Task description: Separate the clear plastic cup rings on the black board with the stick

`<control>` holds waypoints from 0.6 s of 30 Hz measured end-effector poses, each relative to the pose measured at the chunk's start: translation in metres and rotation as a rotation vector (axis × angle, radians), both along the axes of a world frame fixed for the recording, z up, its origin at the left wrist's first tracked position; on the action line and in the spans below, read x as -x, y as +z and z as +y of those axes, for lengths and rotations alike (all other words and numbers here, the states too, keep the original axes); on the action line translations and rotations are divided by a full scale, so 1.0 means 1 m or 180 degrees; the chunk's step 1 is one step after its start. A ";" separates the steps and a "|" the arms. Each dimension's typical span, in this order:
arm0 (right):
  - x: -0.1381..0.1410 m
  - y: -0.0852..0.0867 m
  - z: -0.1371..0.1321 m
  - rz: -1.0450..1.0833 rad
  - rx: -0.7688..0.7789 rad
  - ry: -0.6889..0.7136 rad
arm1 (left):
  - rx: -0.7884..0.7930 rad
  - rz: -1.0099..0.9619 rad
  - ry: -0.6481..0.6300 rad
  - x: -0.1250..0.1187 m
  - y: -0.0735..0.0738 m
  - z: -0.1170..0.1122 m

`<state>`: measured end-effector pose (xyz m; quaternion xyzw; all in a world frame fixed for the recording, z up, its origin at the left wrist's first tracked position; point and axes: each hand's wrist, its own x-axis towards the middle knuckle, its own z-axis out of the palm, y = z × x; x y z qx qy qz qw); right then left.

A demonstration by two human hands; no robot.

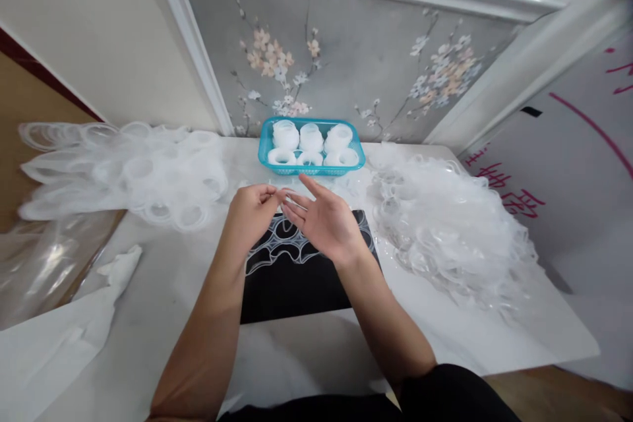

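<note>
My left hand [254, 214] is closed in a pinch, thumb against the fingers, over the far edge of a black mat [297, 290]. What it pinches, if anything, is too small to make out. Turned palm up, my right hand [327, 219] is open with its fingers stretched out, their tips meeting the left fingertips. Below both hands, a translucent plastic sheet with ring-shaped cut-outs [281, 252] lies on the mat, partly hidden by them. Just beyond stands a blue plastic basket [311, 170] holding several stacks of white translucent rings [341, 137].
On the left of the white table [182, 290] lies a pile of translucent ring sheets [148, 168]. A heap of clear plastic pieces [450, 224] covers the right side. White paper [74, 336] and a clear plastic bag [54, 260] lie at the left edge. A floral panel [341, 46] rises behind.
</note>
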<state>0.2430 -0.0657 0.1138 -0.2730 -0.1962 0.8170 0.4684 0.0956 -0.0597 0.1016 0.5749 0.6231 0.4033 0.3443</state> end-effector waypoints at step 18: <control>-0.020 0.045 -0.042 -0.2470 -0.2750 -0.0920 | 0.0425 -0.1307 -0.1099 0.005 0.077 -0.070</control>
